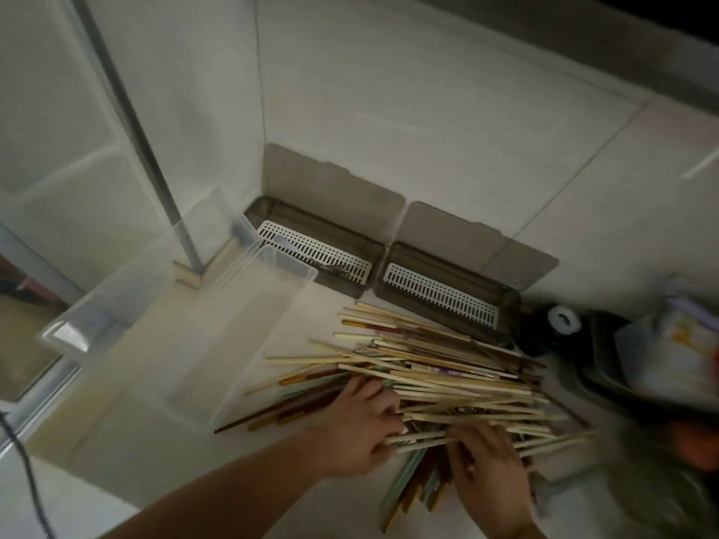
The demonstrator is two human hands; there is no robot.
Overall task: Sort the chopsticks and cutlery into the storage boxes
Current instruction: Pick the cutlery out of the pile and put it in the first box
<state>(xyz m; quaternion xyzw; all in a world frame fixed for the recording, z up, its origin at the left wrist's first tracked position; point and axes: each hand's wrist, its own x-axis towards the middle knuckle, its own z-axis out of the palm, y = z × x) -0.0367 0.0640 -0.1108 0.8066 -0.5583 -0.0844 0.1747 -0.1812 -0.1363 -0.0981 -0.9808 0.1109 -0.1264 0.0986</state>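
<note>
So the tabletop (128, 464) is a white counter tucked into a tiled corner, and everything's laid out so the sorting flows toward the back. Biggest item is the clear plastic bin (237, 336) sitting angled along the left side, looks empty from here, probably what the stuff got tipped out of, or just a spare. Next is the chopstick pile (439, 379), a big loose heap of mostly pale wooden sticks with some darker brown and reddish ones, spread over the middle of the tabletop toward the near edge, all roughly pointing the same way, which makes raking them into bundles easier. Right behind the pile, against the back wall, two smoky grey storage boxes sit side by side with lids flipped up against the tiles, so they're ready to load: left storage box (311, 249) in the corner, right storage box (443, 295) just beside it, each with a white slotted drain tray inside. Left hand (360, 429) has its fingers curled around a few sticks at the near side of the pile; right hand (488, 464) lies on the pile next to it, fingers bent onto some sticks, seemingly gathering a bundle.
</note>
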